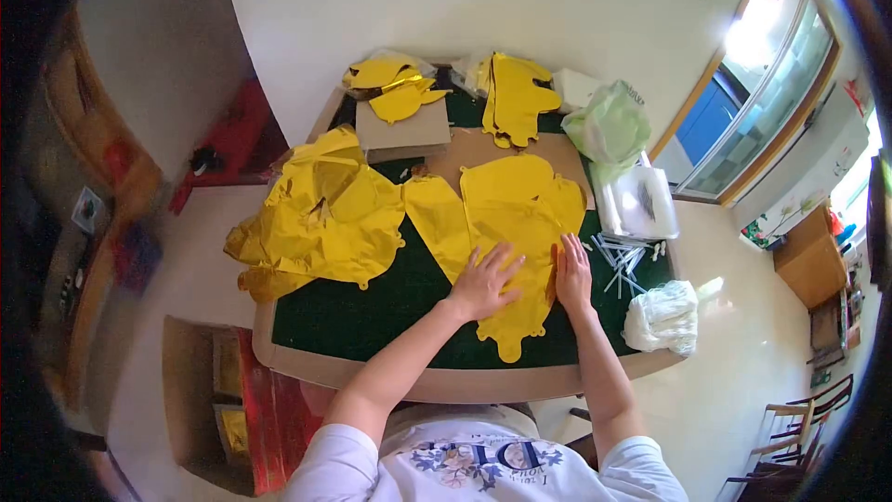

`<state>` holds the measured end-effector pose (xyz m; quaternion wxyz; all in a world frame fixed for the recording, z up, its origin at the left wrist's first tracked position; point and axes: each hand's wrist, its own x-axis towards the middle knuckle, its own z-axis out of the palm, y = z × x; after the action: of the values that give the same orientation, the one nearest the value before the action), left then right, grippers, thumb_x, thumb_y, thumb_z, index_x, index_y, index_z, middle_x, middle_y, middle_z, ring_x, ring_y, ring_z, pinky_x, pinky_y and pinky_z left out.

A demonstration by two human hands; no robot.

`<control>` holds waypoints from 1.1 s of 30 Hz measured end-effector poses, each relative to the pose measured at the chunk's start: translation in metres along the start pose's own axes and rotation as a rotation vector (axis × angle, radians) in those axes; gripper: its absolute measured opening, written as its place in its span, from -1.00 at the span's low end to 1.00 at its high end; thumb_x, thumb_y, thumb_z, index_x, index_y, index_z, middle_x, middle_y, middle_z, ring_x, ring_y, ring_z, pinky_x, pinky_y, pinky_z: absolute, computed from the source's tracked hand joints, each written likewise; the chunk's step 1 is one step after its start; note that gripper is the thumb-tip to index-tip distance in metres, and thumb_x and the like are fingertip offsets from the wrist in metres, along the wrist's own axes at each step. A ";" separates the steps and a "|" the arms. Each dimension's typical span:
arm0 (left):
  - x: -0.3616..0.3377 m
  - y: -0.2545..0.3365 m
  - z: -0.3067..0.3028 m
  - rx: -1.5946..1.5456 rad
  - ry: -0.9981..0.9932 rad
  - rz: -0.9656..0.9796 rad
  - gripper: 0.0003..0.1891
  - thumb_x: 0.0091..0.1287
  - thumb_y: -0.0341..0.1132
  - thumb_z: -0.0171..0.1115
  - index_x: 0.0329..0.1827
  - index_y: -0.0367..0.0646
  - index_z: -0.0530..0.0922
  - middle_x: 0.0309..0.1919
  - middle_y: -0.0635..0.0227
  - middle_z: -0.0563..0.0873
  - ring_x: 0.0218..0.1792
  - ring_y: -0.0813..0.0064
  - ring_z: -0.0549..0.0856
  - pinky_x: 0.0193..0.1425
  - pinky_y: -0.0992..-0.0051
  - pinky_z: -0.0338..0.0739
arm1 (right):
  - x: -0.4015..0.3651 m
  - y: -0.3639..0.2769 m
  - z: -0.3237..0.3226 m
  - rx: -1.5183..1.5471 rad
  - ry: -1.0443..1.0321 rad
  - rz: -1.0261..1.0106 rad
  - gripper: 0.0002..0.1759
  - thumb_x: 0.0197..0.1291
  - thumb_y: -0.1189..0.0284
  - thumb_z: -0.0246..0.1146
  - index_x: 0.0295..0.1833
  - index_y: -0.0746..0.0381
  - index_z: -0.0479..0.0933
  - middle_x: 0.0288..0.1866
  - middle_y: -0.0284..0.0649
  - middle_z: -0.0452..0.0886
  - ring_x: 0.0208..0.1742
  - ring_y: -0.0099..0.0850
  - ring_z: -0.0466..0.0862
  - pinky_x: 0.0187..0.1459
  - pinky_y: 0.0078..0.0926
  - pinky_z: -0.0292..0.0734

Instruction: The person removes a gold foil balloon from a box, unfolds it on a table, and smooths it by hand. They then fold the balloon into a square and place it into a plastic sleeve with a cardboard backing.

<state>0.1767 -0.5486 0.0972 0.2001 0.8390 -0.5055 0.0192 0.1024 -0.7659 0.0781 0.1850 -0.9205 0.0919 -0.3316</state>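
Left hand [485, 281], right hand [572, 274] press one gold balloon [520, 214]; perhaps four piles [321, 218].

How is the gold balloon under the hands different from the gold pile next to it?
The balloon lies spread flat; the pile is crumpled and heaped. The left hand and right hand press on the balloon; no hand touches the pile. Both are shiny gold.
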 end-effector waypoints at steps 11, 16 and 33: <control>-0.012 -0.024 0.004 0.082 0.109 -0.198 -0.43 0.40 0.04 0.05 0.38 -0.06 0.35 0.42 0.13 0.29 0.48 0.16 0.18 0.47 -0.11 0.01 | 0.000 -0.005 -0.001 -0.059 -0.068 0.010 -0.65 0.32 0.46 0.09 0.18 0.35 0.46 0.22 0.09 0.49 0.29 -0.01 0.43 0.31 -0.15 0.30; -0.012 -0.021 -0.001 0.119 0.201 -0.213 -0.44 0.38 0.04 0.07 0.35 -0.06 0.38 0.38 0.07 0.33 0.45 0.08 0.22 0.43 -0.18 0.04 | 0.001 -0.006 -0.001 -0.062 -0.025 -0.015 -0.69 0.29 0.47 0.13 0.10 0.37 0.52 0.19 0.13 0.50 0.28 0.03 0.44 0.30 -0.14 0.33; -0.009 -0.025 0.002 0.142 0.146 -0.254 -0.43 0.44 0.05 -0.02 0.40 -0.07 0.32 0.42 0.07 0.28 0.48 0.10 0.18 0.47 -0.14 -0.01 | 0.000 -0.011 -0.007 -0.045 -0.112 0.006 -0.58 0.25 0.33 0.19 0.21 0.23 0.50 0.34 0.04 0.40 0.41 -0.04 0.31 0.39 -0.07 0.18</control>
<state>0.1935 -0.5312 0.0855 0.1773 0.9046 -0.3770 0.0904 0.0985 -0.7581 0.0873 0.1703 -0.9413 0.0914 -0.2767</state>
